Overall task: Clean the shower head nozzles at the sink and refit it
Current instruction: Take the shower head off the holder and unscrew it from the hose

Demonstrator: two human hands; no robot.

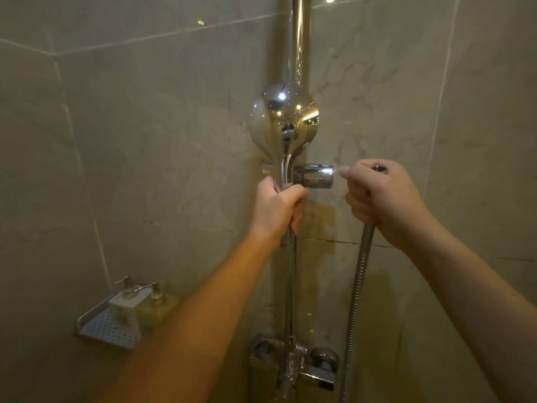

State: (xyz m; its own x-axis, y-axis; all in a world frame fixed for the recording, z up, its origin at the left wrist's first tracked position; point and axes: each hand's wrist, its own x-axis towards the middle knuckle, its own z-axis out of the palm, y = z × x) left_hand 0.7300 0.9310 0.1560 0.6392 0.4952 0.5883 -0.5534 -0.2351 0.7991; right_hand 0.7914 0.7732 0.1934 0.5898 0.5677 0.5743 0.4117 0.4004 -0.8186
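gripping shower head (283,123) handle, left hand (277,206); right hand (380,199) hose (359,274).

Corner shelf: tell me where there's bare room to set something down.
On the corner shelf, the perforated front left part is bare, bordered by the rail and the white pump bottle. The back right is crowded: that bottle and the yellow pump bottle stand side by side against the wall.

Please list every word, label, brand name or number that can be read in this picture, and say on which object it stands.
No text can be read here.
White pump bottle on the corner shelf: a label with a small coloured pattern, too blurred to read.
Yellow pump bottle: no visible label.
Shower head, hose and mixer tap: only reflections, no marking.
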